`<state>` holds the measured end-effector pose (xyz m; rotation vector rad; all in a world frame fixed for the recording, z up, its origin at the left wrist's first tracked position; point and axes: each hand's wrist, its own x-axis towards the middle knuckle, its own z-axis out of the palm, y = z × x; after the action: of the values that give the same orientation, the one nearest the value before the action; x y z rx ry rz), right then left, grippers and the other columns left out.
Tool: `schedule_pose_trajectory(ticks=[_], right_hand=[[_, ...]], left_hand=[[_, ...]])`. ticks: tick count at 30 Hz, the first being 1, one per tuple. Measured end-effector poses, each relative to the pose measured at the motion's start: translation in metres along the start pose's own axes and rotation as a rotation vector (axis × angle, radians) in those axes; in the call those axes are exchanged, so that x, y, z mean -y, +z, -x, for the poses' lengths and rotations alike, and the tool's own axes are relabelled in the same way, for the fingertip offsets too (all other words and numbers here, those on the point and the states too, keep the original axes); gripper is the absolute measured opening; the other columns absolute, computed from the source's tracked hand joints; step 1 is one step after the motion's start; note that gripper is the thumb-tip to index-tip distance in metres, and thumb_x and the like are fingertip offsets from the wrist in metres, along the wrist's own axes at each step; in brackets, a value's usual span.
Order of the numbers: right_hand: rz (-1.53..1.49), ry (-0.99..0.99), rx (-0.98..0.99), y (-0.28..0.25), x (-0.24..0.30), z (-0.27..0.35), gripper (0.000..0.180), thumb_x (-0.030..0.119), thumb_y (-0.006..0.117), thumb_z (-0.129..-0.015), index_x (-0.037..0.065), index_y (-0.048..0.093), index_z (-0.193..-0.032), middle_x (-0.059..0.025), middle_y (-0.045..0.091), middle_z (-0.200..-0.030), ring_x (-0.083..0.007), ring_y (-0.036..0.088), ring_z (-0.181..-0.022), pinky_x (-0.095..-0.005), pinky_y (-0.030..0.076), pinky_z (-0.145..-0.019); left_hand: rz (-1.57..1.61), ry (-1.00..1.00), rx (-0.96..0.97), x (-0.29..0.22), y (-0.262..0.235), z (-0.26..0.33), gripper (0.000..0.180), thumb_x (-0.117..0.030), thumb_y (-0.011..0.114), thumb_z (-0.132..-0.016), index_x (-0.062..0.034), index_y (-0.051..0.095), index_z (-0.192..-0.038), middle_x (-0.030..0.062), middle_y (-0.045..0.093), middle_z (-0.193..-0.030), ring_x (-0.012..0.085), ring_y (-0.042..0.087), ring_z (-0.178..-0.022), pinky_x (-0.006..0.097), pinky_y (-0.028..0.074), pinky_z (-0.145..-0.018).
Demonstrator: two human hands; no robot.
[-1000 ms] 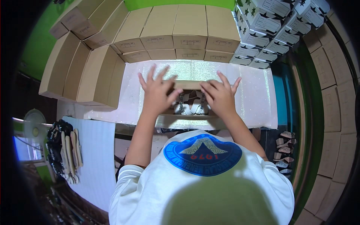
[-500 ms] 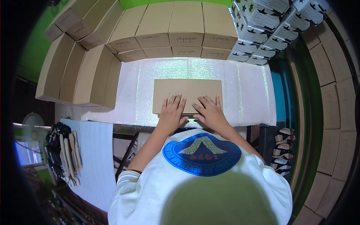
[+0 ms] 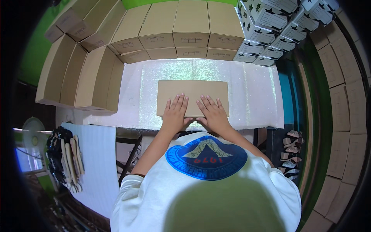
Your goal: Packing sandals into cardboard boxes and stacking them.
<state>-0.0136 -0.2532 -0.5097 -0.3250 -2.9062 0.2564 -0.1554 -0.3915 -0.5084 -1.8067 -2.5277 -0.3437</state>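
Observation:
A closed brown cardboard box (image 3: 193,89) lies lengthwise before me on a shiny whitish cloth. My left hand (image 3: 176,112) rests flat on the left part of its lid, fingers stretched out and pointing away from me. Farther right, my right hand (image 3: 212,112) lies on the same lid, also with its fingers extended. Both thumbs are at the box's near edge, pointing toward each other. Neither hand is wrapped around anything. What the box holds is hidden.
Brown boxes (image 3: 156,31) are stacked along the back and left of the table (image 3: 255,92). White boxes with black stars (image 3: 266,19) fill the back right corner. Shoes (image 3: 291,150) stand on a dark shelf at right; sandals (image 3: 71,154) lie on a white surface at left.
My right hand has straightened and its fingers have drawn closer together on the lid. Both thumbs have come down to the near edge. The box stays in place.

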Motion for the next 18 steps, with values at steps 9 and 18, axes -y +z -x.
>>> schedule_pose_trajectory(ticks=[9,18], right_hand=[[0.017,0.239,0.053,-0.013,-0.020,0.020,0.080,0.048,0.065,-0.070,0.013,0.033,-0.135,-0.0125,0.029,-0.141,-0.0298,0.028,-0.130,-0.0513,0.024,-0.103],[0.008,0.252,0.024,-0.010,-0.024,0.026,0.082,0.051,0.064,-0.070,0.012,0.032,-0.136,-0.0147,0.029,-0.141,-0.0339,0.028,-0.130,-0.0518,0.028,-0.101]], left_hand=[[-0.032,-0.153,0.010,0.029,-0.009,0.019,0.087,-0.043,0.068,-0.067,-0.0053,0.030,-0.136,0.0139,0.031,-0.140,0.0292,0.030,-0.129,0.049,0.027,-0.102],[-0.013,-0.200,-0.005,0.036,-0.005,0.029,0.086,-0.043,0.067,-0.070,-0.0026,0.028,-0.136,0.0157,0.030,-0.140,0.0310,0.029,-0.129,0.050,0.029,-0.101]])
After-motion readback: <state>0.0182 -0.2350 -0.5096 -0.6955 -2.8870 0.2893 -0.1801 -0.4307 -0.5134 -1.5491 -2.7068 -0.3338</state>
